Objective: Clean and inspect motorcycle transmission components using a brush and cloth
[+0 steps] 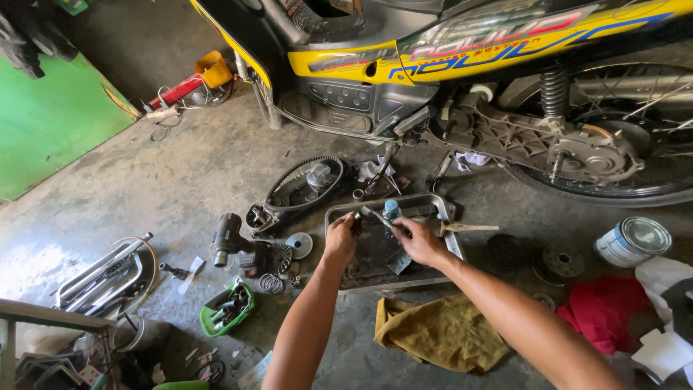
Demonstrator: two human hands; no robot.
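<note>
While both arms reach down over the metal tray (pixel 447 211) on the concrete floor, the left hand (pixel 341 237) is clenched round a small dark part at the tray's near-left rim, and the right hand (pixel 419 242) grips a slim metal tool (pixel 375 217) whose tip points toward that part. What the part is cannot be told; it is too small and half hidden by the fingers. This looks like a cleaning or prying step on one piece from the stripped scooter (pixel 462 65) beyond the hands. Any next move would call for a steady hold with the left hand and a short, controlled stroke of the tool, kept over the tray so nothing drops to the floor. A drive belt (pixel 289 189) lies just beyond the left hand, a yellow rag (pixel 440 332) near the right forearm, a paint tin (pixel 634 242) well off to the right, and a green tub of bits (pixel 227 309) left of the left forearm.
</note>
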